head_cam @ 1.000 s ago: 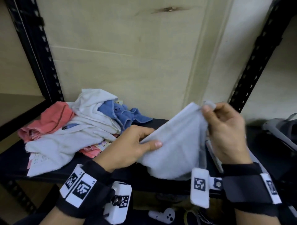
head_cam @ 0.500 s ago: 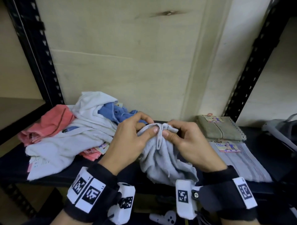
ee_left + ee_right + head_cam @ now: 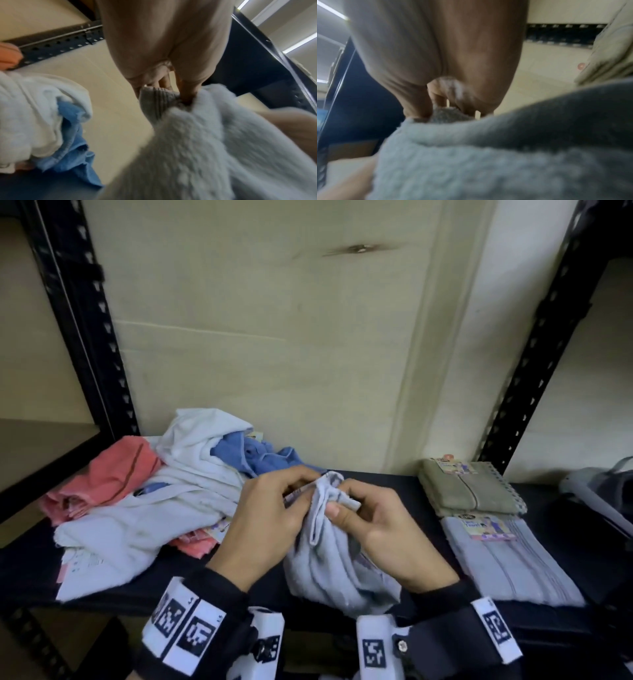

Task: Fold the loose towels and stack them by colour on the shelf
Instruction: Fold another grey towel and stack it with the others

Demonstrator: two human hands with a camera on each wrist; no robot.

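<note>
Held towel: pale grey towel [image 3: 337, 570], bunched, hanging from both hands over the shelf's front edge, mid-shelf.
Left hand [image 3: 270, 525]: fingers curled, pinching the towel's top hem from the left; wrist view shows the fingertips [image 3: 188, 93] nipping the ribbed hem.
Right hand [image 3: 387, 539]: thumb and fingers curled, pinching the same top hem from the right, touching the left hand's grip; wrist view blurred, pinch just visible.
Shelf [image 3: 383, 491]: dark board, black slotted uprights at the left and right back corners.
Loose pile [image 3: 178, 494]: left half of the shelf; white towel [image 3: 191, 460] on top, blue towel [image 3: 253, 453] tucked toward the back, pink towel [image 3: 109, 474] at the left edge, another white towel spread to the front edge.
Folded olive towel [image 3: 466, 487]: right back corner, paper label on top.
Folded grey towel [image 3: 507, 563]: right front, just in front of the olive one, touching it, label near its back edge.
</note>
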